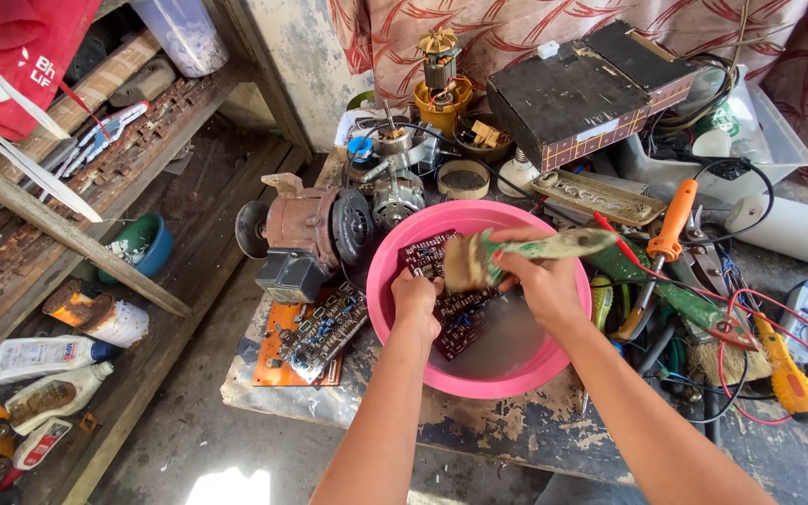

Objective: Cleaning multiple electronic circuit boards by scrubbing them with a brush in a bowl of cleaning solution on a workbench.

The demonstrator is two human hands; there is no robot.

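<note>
Left hand (415,297) clamps the near edge of a dark red circuit board (446,304), fingers folded over it. The board lies tilted inside the pink basin (516,369), over shallow cloudy water. Right hand (540,281) wraps shut around the green handle of a worn paintbrush (479,257); its bristles press on the board just beyond the left-hand grip. An orange circuit board (306,341) lies left of the grip, outside the basin.

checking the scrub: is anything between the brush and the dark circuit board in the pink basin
Nothing visible: the worn green-handled paintbrush in the right hand meets the dark circuit board, which the left hand steadies in the pink plastic basin.
</note>
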